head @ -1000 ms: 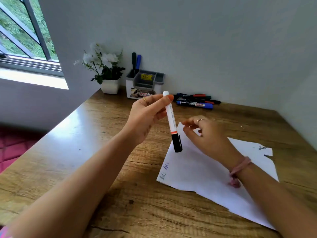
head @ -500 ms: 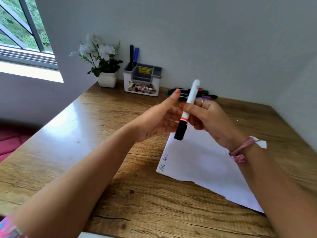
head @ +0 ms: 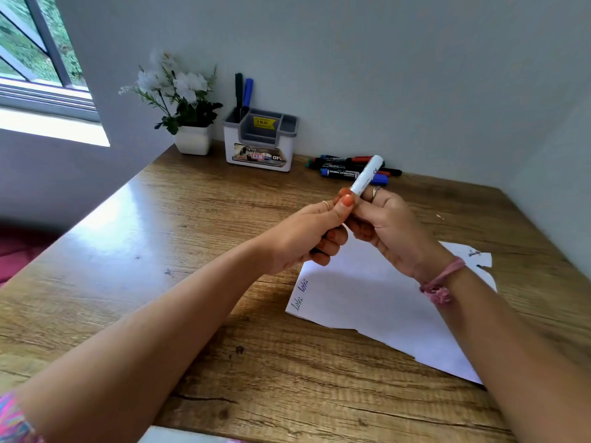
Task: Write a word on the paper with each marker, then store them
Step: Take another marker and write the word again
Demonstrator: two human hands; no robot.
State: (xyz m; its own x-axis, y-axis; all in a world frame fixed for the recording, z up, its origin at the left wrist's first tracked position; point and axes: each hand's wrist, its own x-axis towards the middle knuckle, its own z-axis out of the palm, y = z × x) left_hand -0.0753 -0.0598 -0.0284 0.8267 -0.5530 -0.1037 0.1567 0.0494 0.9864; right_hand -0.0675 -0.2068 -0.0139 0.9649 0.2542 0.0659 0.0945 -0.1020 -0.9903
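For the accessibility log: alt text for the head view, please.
Both hands hold a white marker above a sheet of paper on a wooden desk: left hand wrapped around its lower end, right hand on the barrel. Behind, a desk organiser holds two markers, more lie beside it.

Yellow sticker (head: 264, 122) "49.00" on organizer (head: 259, 145), "loki loki" on paper (head: 377, 302)

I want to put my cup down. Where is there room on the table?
Bare wood lies left of the paper, before the flower pot and organizer. It is crowded by the loose markers at the back wall.
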